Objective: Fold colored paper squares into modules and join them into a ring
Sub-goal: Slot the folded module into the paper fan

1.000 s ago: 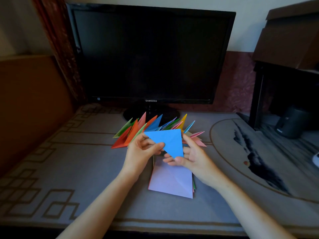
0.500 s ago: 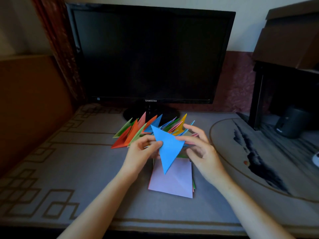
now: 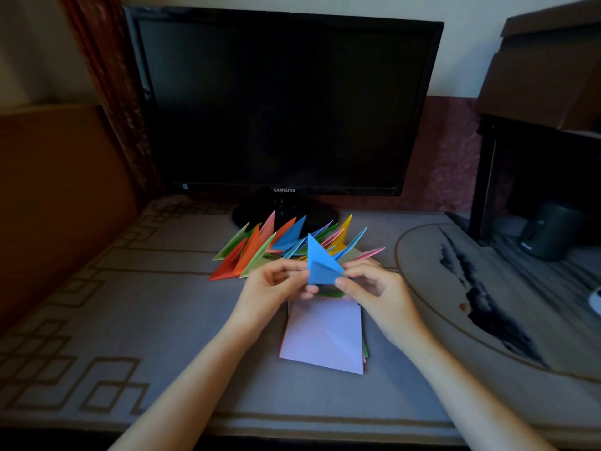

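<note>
Before the one monitor (image 3: 283,102), left hand (image 3: 276,284) and right hand (image 3: 374,288) together pinch one blue folded paper (image 3: 322,265) over one stack of squares (image 3: 322,336), with one fan of folded pieces (image 3: 260,249) nearer the monitor.

Light is dim and warm. A black Samsung monitor (image 3: 283,102) stands at 12 o'clock on a grey table cover (image 3: 130,320) printed with brown key-pattern lines. Behind it is a pale wall (image 3: 455,43) with a maroon band (image 3: 448,157) along its base. A reddish curtain (image 3: 107,92) hangs at 11 o'clock, and a brown wooden panel (image 3: 58,190) stands at 9 o'clock. At 2 o'clock a dark shelf unit (image 3: 487,177) holds a dark cylinder (image 3: 549,232), possibly a speaker.
</note>
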The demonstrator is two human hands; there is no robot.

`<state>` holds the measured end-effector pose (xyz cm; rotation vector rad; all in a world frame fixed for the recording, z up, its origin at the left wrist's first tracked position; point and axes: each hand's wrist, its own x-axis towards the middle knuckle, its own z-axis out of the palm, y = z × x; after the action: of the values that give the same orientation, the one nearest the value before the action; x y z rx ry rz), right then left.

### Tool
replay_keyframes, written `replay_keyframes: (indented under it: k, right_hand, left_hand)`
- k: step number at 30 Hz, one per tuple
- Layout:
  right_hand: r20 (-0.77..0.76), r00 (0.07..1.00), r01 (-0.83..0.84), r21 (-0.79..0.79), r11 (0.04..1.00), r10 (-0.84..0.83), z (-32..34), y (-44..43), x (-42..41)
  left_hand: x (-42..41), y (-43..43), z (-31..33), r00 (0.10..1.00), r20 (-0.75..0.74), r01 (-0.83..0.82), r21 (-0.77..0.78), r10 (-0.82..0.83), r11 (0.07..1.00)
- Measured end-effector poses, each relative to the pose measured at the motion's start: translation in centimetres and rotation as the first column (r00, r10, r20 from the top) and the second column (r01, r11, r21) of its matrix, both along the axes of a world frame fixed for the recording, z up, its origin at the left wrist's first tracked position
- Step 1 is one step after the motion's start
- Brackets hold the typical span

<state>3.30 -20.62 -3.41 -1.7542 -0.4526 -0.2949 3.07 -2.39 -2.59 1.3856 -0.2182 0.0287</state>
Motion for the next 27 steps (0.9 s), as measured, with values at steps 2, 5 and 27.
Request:
replay_keyframes:
  k: [2,5,27]
  right_hand:
    - [-0.042,0.999,-0.012,0.035,0.999,0.014,0.09,0.06,-0.06]
    - [-0.070,0.997,-0.004,0.079,0.997,0.010,0.25,0.19,-0.12]
    - [-0.219,0.973,-0.064,0.039,0.997,0.071,0.56,0.69,-0.38]
  left_hand:
    - [-0.02,0.01,-0.06,1.000,0.004,0.029,-0.002,-0.029,1.000]
    - [-0.17,-0.12,0.08,0.999,-0.002,0.046,-0.013,-0.046,0.999]
    - [-0.22,-0.23,-0.28,0.987,0.152,0.013,0.208,-0.046,0.978]
